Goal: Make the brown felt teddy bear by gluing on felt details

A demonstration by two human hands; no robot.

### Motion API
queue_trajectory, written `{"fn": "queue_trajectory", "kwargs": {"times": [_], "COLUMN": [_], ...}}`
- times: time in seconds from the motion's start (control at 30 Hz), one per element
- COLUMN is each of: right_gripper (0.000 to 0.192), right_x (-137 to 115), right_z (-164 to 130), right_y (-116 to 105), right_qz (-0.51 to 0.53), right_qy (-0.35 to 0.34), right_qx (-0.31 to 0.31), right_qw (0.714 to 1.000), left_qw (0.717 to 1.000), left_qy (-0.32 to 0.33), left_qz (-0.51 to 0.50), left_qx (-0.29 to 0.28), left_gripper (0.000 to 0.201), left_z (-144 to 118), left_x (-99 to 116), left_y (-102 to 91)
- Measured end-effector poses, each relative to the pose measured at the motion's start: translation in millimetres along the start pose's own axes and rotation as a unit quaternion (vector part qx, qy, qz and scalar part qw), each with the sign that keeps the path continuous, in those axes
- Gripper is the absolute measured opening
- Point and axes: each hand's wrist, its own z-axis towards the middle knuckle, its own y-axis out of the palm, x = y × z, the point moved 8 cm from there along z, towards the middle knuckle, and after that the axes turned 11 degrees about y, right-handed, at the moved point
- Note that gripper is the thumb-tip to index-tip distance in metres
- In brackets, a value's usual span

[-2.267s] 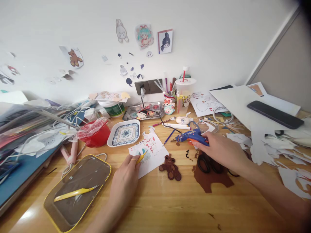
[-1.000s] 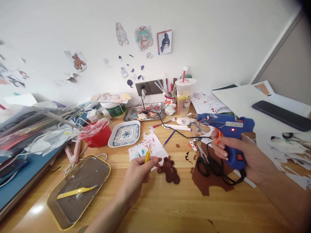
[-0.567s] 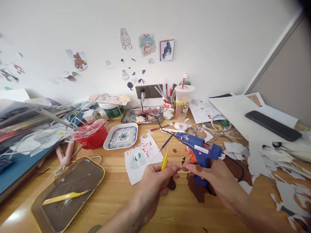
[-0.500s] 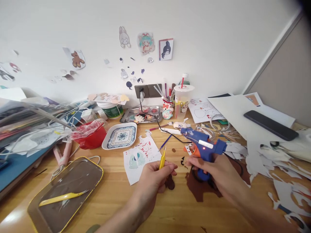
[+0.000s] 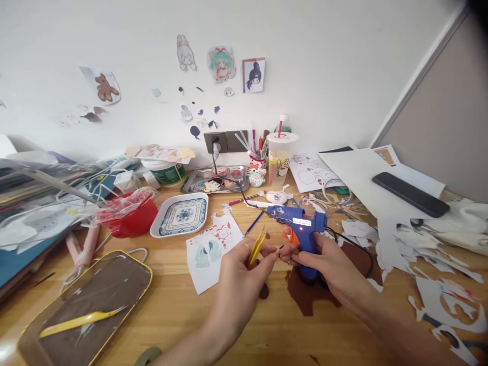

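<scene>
My left hand [image 5: 242,277] is closed around yellow tweezers [image 5: 256,248], which point up and away. Blue with an orange trigger, a hot glue gun [image 5: 305,229] is held in my right hand [image 5: 331,267], its nozzle facing left and a small red light lit. The fingertips of both hands meet at a tiny dark piece [image 5: 281,249]; which fingers pinch it I cannot tell. Brown paper [image 5: 305,300] lies under the right hand, and a dark brown oval [image 5: 264,291] is partly hidden below the left one. A printed paper sheet [image 5: 211,254] lies left of the tweezers.
Left stand a brown tray [image 5: 102,284] with other yellow tweezers [image 5: 82,321] on it, a red bowl [image 5: 129,218] and a patterned dish [image 5: 181,216]. Behind are a drink cup [image 5: 280,162] and a metal palette [image 5: 194,185]. Paper scraps [image 5: 412,254] and a phone [image 5: 410,194] lie right.
My right hand has moved left with the glue gun, and its fingertips now meet those of my left hand. The view has shifted slightly to the right.
</scene>
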Motion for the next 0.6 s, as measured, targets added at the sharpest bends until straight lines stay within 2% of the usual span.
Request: {"fn": "queue_trajectory", "kwargs": {"times": [0.07,0.17,0.27,0.33,0.43,0.53,0.6], "right_gripper": [0.015,0.02,0.022,0.019,0.015,0.016,0.018], "right_x": [0,0,1,1,-1,-4,-6], "right_z": [0,1,2,1,-1,-4,-5], "right_y": [0,-3,-7,-8,-6,-5,-6], "right_qz": [0.0,-0.03,-0.061,-0.076,-0.093,-0.092,-0.082], "right_qy": [0.0,-0.008,-0.009,-0.007,-0.002,0.002,-0.005], "right_qx": [0.0,0.013,0.035,0.042,0.046,0.05,0.053], "right_qw": [1.0,0.999,0.997,0.996,0.995,0.995,0.995], "left_qw": [0.994,0.96,0.934,0.934,0.956,0.99,0.998], "left_qy": [0.081,0.218,0.266,0.253,0.186,0.064,-0.018], "left_qz": [0.066,0.168,0.226,0.242,0.218,0.118,0.05], "left_qx": [-0.016,-0.048,-0.077,-0.076,-0.055,-0.048,-0.042], "left_gripper": [0.015,0.018,0.025,0.021,0.017,0.015,0.017], "left_z": [2,2,2,4,7,9,7], "left_x": [13,33,37,35,27,8,-5], "left_y": [4.6,16.2,25.8,25.9,18.8,13.3,11.9]}}
